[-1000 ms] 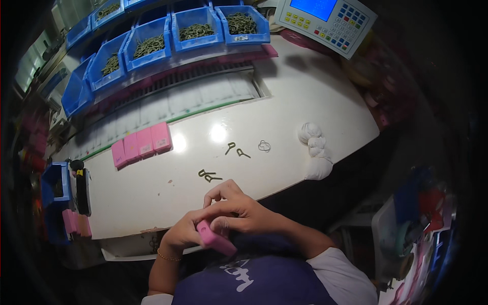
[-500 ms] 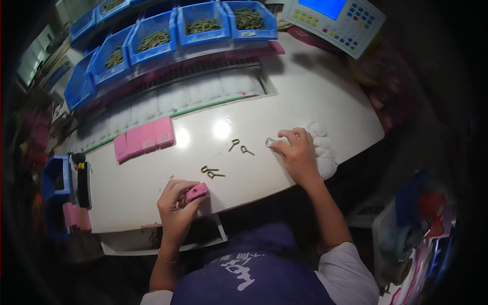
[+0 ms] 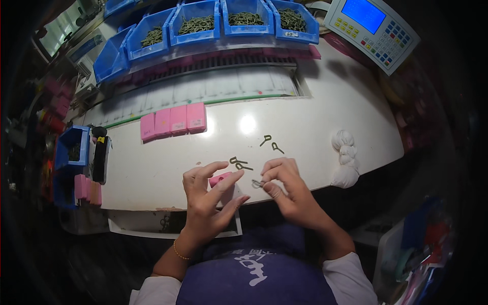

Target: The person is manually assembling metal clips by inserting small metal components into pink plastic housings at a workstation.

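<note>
My left hand (image 3: 209,198) has its fingers spread around a small pink block (image 3: 219,179) at the table's near edge, partly hidden behind the fingers. A dark hole shows in the block's side. Just to the right, my right hand (image 3: 291,192) pinches a small looped grey metal piece (image 3: 257,183) between thumb and fingers; its exact kind is too small to tell. Beyond the hands lie green looped clips with straight legs: one pair (image 3: 240,163) close to the block, another clip (image 3: 277,147) and its mate (image 3: 266,140) farther off.
Pink blocks (image 3: 175,120) stand in a row at left. A knotted white cloth bundle (image 3: 345,158) rests at right. Blue bins (image 3: 195,38) of green clips line the back beside a keypad device with a blue screen (image 3: 373,33). An open drawer (image 3: 145,223) juts out below the table.
My right hand has come from beside the white cloth toward my left hand, bringing the metal piece. My left fingers have spread from their grip on the pink block. The view has shifted.
</note>
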`<state>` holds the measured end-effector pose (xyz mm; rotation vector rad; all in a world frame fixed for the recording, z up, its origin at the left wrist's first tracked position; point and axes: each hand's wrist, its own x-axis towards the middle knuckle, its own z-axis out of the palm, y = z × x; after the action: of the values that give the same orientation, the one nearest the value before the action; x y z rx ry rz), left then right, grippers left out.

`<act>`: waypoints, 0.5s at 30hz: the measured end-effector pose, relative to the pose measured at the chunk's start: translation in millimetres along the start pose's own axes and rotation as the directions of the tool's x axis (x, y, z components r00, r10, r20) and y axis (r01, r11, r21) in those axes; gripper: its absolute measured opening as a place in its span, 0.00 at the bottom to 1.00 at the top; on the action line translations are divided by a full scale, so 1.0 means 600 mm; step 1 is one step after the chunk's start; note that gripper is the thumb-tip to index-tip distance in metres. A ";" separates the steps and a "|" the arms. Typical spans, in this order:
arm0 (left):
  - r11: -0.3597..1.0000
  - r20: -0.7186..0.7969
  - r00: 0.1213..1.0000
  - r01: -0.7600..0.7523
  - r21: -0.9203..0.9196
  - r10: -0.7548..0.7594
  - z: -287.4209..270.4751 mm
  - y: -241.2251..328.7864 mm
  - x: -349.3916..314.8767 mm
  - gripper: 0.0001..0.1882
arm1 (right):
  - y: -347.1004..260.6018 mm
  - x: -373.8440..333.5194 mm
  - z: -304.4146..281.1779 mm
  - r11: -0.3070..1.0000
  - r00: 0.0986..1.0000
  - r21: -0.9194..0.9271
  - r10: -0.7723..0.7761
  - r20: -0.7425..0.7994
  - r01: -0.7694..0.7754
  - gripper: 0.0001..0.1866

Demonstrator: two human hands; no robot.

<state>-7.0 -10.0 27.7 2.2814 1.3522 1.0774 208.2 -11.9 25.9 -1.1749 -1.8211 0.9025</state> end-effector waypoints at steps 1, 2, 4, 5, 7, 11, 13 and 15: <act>1.000 -0.005 1.000 -0.002 -0.028 0.002 0.002 0.007 0.003 0.24 | -0.007 0.001 0.004 0.997 0.999 0.075 0.015 0.048 -0.018 0.04; 0.998 -0.011 1.000 -0.005 -0.056 0.004 0.003 0.011 0.006 0.22 | -0.011 0.002 0.007 0.988 0.995 0.148 0.026 0.097 -0.040 0.04; 0.998 -0.010 0.999 -0.039 -0.058 0.038 0.006 0.011 0.008 0.20 | -0.011 0.002 0.011 0.985 0.993 0.169 0.021 0.119 -0.041 0.04; 0.995 -0.007 0.997 -0.074 -0.060 0.073 0.006 0.010 0.008 0.18 | -0.011 0.003 0.012 0.988 0.993 0.152 0.019 0.115 -0.036 0.04; 0.995 -0.004 0.998 -0.067 -0.080 0.067 0.006 0.006 0.006 0.16 | -0.012 0.003 0.012 0.991 0.994 0.131 0.020 0.109 -0.034 0.04; 0.981 0.019 1.000 0.013 -0.192 -0.010 0.009 0.005 0.002 0.11 | -0.014 0.002 0.009 0.996 0.993 0.088 0.010 0.115 -0.020 0.04; 0.979 -0.008 0.999 0.044 -0.197 -0.046 0.005 0.006 0.002 0.10 | -0.013 0.001 0.004 0.997 0.992 0.073 0.001 0.124 -0.011 0.04; 0.977 -0.036 0.996 0.074 -0.201 -0.083 0.007 0.007 0.000 0.08 | -0.015 -0.001 -0.002 0.995 0.983 0.083 -0.072 0.169 0.059 0.05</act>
<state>-1.4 -11.5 27.0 2.0546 1.2762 1.1868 205.7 -15.0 34.1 -1.0089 -1.9313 1.0545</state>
